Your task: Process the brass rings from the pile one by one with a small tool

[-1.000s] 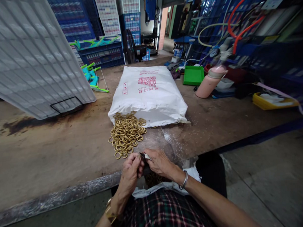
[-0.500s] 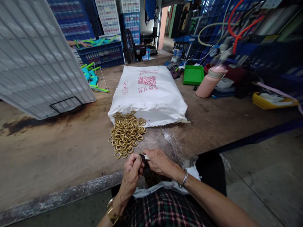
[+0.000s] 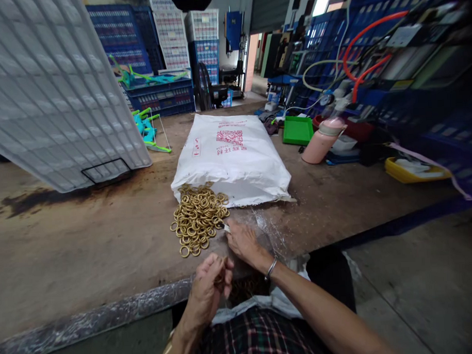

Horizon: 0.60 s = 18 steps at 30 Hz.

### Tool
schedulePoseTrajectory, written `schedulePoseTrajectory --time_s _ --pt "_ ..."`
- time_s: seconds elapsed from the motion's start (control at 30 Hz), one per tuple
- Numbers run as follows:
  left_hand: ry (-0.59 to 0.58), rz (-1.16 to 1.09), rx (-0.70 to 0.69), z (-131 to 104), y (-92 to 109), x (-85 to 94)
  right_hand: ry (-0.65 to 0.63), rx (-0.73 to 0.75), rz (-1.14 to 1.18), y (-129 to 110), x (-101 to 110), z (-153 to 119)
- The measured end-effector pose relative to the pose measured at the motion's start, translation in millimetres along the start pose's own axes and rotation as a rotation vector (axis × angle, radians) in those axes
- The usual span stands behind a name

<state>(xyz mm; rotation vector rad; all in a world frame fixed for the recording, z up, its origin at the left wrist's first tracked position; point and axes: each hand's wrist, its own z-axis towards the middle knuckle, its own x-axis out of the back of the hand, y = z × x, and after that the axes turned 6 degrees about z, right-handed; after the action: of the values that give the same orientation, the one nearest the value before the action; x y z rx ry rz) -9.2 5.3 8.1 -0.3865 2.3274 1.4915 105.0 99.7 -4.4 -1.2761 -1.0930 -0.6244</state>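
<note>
The right hand (image 3: 243, 242) was at the golden rings (image 3: 196, 214)!
It gripped a small tool (image 3: 226, 228); the left hand (image 3: 209, 277) pinched a ring (image 3: 221, 276) near the tabletop's (image 3: 106, 243) front edge.

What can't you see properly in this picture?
In the head view:
Inside the white sack: hidden by its cloth.
Most of the small tool: covered by the right hand.
What the left hand holds: its fingers mostly cover it.
Smallest red print: too tiny to read.
</note>
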Motion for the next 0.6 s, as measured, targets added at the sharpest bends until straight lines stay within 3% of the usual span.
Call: schedulePoseTrajectory --time_s 0.1,0.37,0.5,0.6 --pt "0.073 -0.125 0.049 4 2 4.6 0.037 -0.059 -0.012 -4 -3 11" --pt "0.055 -0.380 0.172 10 4 16.1 0.036 0.003 -0.044 1 -5 25" --pt "0.179 -0.369 0.172 15 3 17.2 0.084 0.081 0.137 10 -4 16" --pt "0.209 -0.269 0.088 16 5 13.8 0.096 0.141 0.362 13 -7 2"
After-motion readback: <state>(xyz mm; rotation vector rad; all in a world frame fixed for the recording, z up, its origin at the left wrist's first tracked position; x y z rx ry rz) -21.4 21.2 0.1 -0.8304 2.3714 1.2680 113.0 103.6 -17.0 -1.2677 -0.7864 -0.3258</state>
